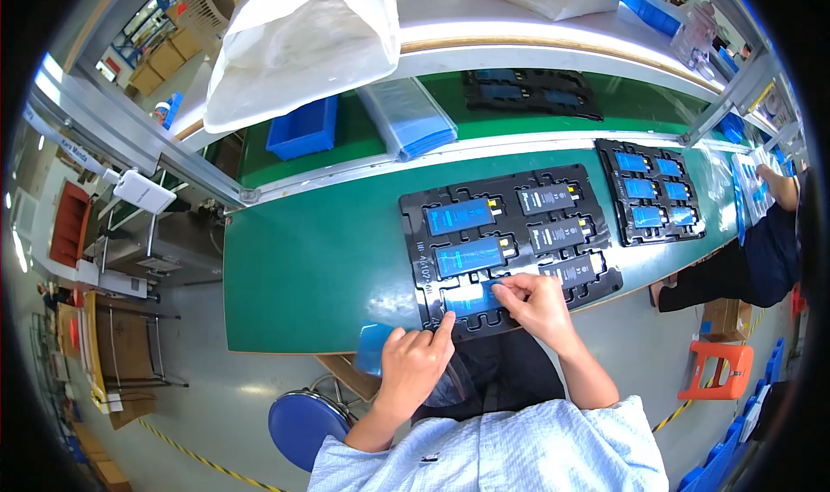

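From the head camera, a black tray point(510, 233) of flat blue and dark cells lies at the near edge of the green desk point(320, 258), towards its right corner, within easy reach. The left hand point(415, 362) is loosely curled, its forefinger pressing the tray's near-left rim, apparently to steady it. The right hand point(536, 302) pinches a blue film point(484, 295) over the nearest blue cell, wrist bent inward. A second tray point(648, 194) sits at the desk's right end.
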The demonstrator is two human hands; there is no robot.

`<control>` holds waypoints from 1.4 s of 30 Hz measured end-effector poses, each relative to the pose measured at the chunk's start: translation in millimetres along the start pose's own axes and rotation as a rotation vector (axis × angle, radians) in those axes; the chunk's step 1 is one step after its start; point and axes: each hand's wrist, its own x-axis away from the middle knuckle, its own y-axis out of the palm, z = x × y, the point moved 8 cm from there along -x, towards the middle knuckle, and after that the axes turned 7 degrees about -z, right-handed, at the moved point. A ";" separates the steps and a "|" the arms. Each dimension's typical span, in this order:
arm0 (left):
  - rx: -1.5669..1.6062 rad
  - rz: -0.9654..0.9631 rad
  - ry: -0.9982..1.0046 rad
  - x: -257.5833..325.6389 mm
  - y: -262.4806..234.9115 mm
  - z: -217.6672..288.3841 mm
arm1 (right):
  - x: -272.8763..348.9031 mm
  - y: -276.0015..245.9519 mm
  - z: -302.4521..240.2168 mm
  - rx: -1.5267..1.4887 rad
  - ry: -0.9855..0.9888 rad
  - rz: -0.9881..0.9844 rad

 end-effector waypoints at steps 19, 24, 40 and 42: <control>0.020 -0.020 -0.020 -5.1 -3.7 3.1 | -2.5 -46.3 18.6 0.136 0.060 -0.014; 0.052 -0.036 -0.027 -13.6 -9.0 3.6 | -1.5 -45.1 21.1 0.122 0.059 0.002; 0.050 -0.251 -0.091 -118.2 8.9 -11.7 | -1.0 -45.1 22.4 0.107 0.023 -0.024; 0.063 -0.257 -0.088 -121.6 9.5 -7.7 | -1.1 -45.1 24.3 0.105 0.024 -0.027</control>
